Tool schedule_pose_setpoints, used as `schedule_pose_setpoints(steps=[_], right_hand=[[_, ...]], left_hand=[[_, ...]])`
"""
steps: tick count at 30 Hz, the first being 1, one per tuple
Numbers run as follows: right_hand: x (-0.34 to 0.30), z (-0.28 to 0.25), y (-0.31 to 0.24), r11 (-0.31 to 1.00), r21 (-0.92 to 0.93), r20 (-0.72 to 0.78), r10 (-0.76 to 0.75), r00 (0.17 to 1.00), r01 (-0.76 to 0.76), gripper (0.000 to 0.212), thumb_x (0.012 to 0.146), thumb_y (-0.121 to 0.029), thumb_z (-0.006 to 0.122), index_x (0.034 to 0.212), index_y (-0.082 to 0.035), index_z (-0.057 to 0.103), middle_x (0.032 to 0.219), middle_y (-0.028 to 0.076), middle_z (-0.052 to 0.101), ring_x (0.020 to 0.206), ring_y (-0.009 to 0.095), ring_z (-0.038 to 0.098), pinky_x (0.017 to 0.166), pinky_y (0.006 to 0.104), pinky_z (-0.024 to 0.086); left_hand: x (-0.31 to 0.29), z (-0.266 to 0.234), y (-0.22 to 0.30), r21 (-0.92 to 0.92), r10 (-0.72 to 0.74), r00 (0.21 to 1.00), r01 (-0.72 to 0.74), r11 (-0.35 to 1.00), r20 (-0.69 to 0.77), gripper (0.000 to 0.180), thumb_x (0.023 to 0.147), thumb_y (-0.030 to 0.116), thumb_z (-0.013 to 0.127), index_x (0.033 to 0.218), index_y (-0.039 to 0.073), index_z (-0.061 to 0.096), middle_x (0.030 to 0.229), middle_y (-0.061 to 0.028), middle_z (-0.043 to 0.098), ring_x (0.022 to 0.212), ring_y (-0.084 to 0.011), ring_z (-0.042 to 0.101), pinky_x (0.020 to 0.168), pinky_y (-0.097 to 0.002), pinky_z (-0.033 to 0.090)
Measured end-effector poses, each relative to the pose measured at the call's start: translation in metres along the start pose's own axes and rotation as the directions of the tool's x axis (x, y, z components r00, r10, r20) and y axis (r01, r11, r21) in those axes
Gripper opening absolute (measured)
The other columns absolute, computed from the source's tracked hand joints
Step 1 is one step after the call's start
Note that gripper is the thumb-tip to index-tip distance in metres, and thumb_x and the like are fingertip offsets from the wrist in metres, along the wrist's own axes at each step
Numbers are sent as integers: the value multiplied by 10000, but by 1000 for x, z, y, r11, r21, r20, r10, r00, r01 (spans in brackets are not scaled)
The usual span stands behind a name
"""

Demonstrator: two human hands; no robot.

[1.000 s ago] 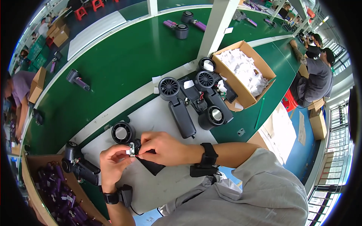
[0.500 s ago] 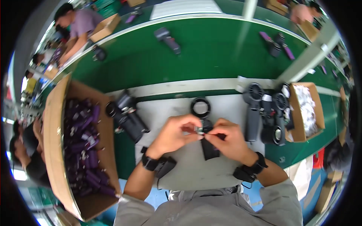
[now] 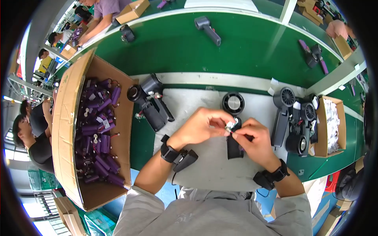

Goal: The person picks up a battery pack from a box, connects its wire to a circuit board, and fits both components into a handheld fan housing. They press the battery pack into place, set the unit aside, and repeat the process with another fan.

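Note:
Over the middle of the pale work mat, my left hand [image 3: 201, 126] pinches a small white and silvery part [image 3: 230, 126] between thumb and forefinger. My right hand [image 3: 254, 139] meets it from the other side, fingertips pinched together right at that part. Whatever the right fingertips hold is too small to make out. Under and behind both hands lies a dark device with a round, ringed head [image 3: 233, 103] and a black handle [image 3: 235, 151], partly covered by my fingers. Each wrist wears a black strap with a dark box.
A large cardboard box [image 3: 71, 129] of purple battery cells [image 3: 98, 129] stands at left. Dark device parts [image 3: 151, 104] lie beside it. At right are several dark fan-like units [image 3: 284, 98] and a carton of white pieces [image 3: 331, 124]. A green conveyor [image 3: 169, 51] runs behind; people work nearby.
The whole view has shifted, so the bench things sit farther right in the picture. My hands stay together at the small part, and the left still pinches it.

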State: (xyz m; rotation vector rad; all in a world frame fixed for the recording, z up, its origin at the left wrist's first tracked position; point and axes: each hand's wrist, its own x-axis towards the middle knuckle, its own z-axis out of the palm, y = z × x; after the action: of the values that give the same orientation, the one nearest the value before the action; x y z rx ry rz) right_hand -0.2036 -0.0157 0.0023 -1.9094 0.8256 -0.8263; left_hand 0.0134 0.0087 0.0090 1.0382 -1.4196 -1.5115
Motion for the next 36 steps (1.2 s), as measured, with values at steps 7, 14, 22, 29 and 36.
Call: schedule_pose_setpoints(steps=[7,14,22,29,36], right_hand=[[4,-1,-4,998,51,16,40,999,-41,64,784,-3,732,840,9,702,791,61,581,605,127,547,526,254,410],[0,1,-2,994,71,14,80,997,-81,59,799,-5,728,842,18,696,804,55,576,598,106,539,519,243,403],[0,1,-1,985,109,38,134,990,-137,61,812,-14,719,846,25,687,807,53,574,613,99,541,529,240,409],[0,0,0,989,97,38,105,994,-108,57,828,-20,707,849,27,684,824,61,579,620,102,544,537,239,415],[1,1,3,1000,19,-57,4,998,-3,131,822,-5,703,934,19,639,859,69,593,656,111,579,544,242,471]], left_hand=[[1,-6,4,-42,-48,999,49,998,21,294,792,-105,691,1063,1,645,920,-23,662,838,-87,624,755,-248,509],[0,-3,5,12,-59,998,59,998,-1,265,790,-110,688,1029,-4,645,923,-31,657,826,-87,630,748,-247,510],[0,0,2,107,49,999,-47,993,-18,250,766,-107,699,988,0,658,901,-37,666,782,-109,644,750,-265,530],[2,5,1,235,119,991,-102,967,-59,274,761,-104,687,1010,9,665,880,-40,681,777,-108,648,720,-276,543],[3,12,-1,449,257,963,-195,872,-81,361,723,-78,676,1066,33,664,904,-80,688,735,-164,655,681,-294,545]])
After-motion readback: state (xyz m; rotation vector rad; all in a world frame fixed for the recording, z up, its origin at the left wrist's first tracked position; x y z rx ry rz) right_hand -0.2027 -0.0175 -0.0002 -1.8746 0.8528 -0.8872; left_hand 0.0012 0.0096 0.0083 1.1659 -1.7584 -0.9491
